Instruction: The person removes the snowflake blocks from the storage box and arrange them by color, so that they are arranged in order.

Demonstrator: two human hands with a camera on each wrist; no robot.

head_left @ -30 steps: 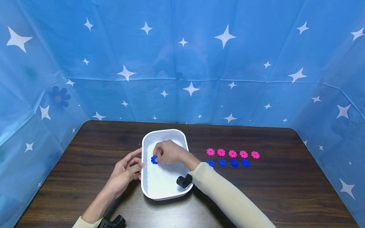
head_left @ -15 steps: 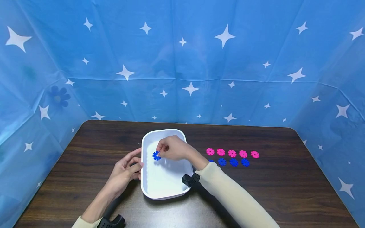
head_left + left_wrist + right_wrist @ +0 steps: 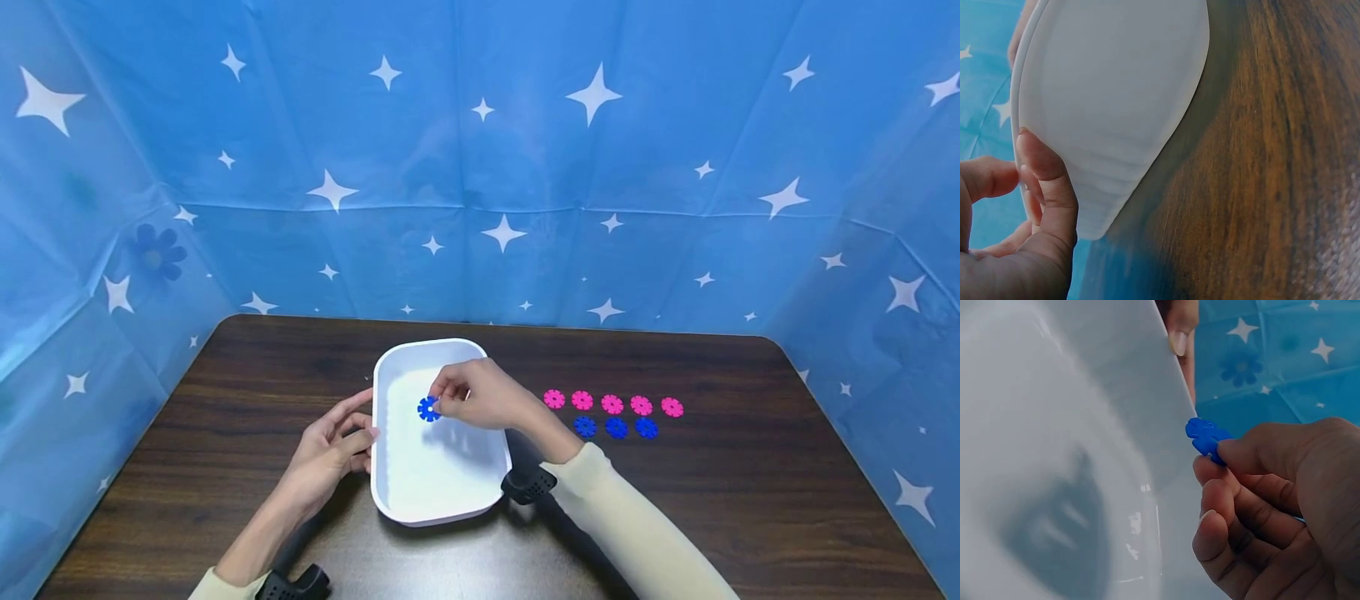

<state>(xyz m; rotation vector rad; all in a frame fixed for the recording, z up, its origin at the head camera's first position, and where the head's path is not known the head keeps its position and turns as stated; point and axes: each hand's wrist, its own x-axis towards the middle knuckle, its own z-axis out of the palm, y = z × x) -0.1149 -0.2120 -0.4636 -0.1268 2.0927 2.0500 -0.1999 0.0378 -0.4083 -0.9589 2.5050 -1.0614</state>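
Note:
My right hand (image 3: 483, 396) pinches a blue snowflake disc (image 3: 427, 408) between thumb and forefinger, over the white tray (image 3: 438, 496). In the right wrist view the disc (image 3: 1204, 434) appears nearly edge-on above the tray's inside, its shadow apart on the white wall. The left hand (image 3: 322, 458) holds the tray by its left rim. From the left wrist, the thumb and fingers (image 3: 1054, 187) show on either side of that rim. No other disc shows in the visible part of the tray.
Right of the tray lies a row of several pink snowflake discs (image 3: 612, 404). Nearer me runs a row of blue snowflake discs (image 3: 616, 428), its left end covered by my right forearm. A blue star-patterned curtain (image 3: 480, 167) closes off the back and sides of the dark wooden table (image 3: 750, 467).
My right hand has lifted the blue snowflake disc from the tray's left part and carried it rightward. The forearm now hides the leftmost blue disc in the row. The left hand stays put.

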